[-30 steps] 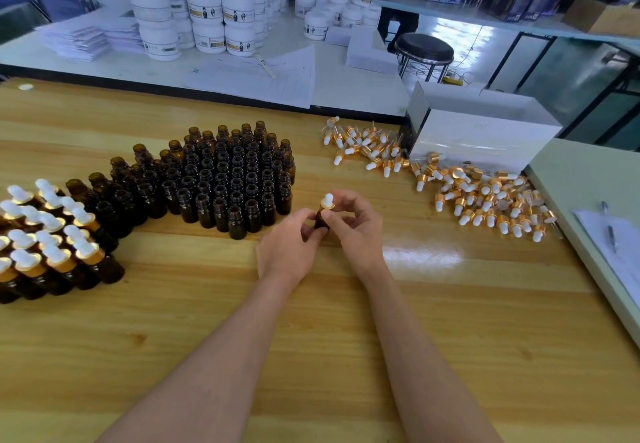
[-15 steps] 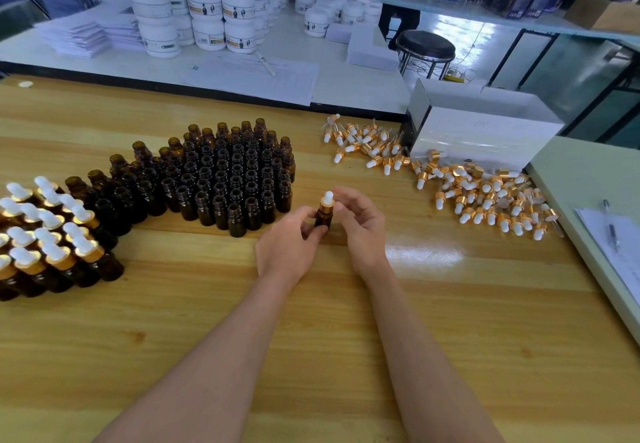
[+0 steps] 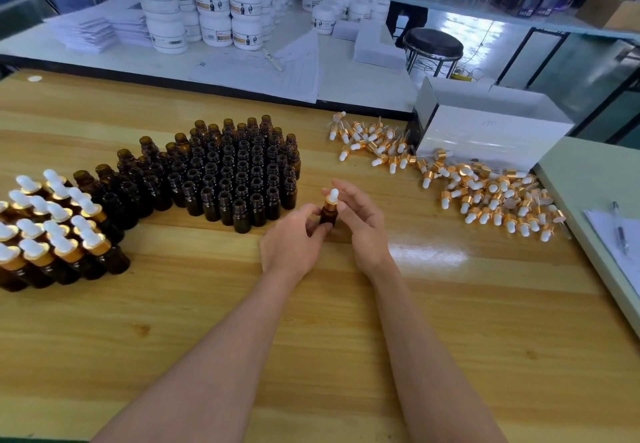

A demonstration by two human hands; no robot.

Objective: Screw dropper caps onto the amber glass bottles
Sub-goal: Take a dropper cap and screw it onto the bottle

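1. The bottle (image 3: 327,217) we're on stands on the bench (image 3: 311,321), with a dropper cap (image 3: 333,197) upright on its neck. We can't tell if the thread is fully home.
2. The left hand (image 3: 294,240) has thumb and fingers curled round the dark glass body. The right hand (image 3: 365,226) is loose, with its fingers nearly straight. It sits just beside the cap at the cap's 3 o'clock and grips nothing. We can't say whether a fingertip touches the cap.
3. We reckon the bottle is tiny and light, and the hard, smooth glass makes it a bit slippery. It looks tippy too, and we'd expect it to chip if knocked over. So we'd hold it round the body, not the neck.
4. On the cap, the gold collar looks like the stiff part, so we'd twist there. The white bulb is probably soft rubber and would just squish. We'd go easy on the thin clear tube underneath.
5. From the bottle:
   - The open bottles (image 3: 239,172) are packed tight at 10 o'clock.
   - The capped bottles (image 3: 52,231) are at 9 o'clock.
   - The loose caps (image 3: 485,197) are at 2 o'clock, against the white box (image 3: 485,131).
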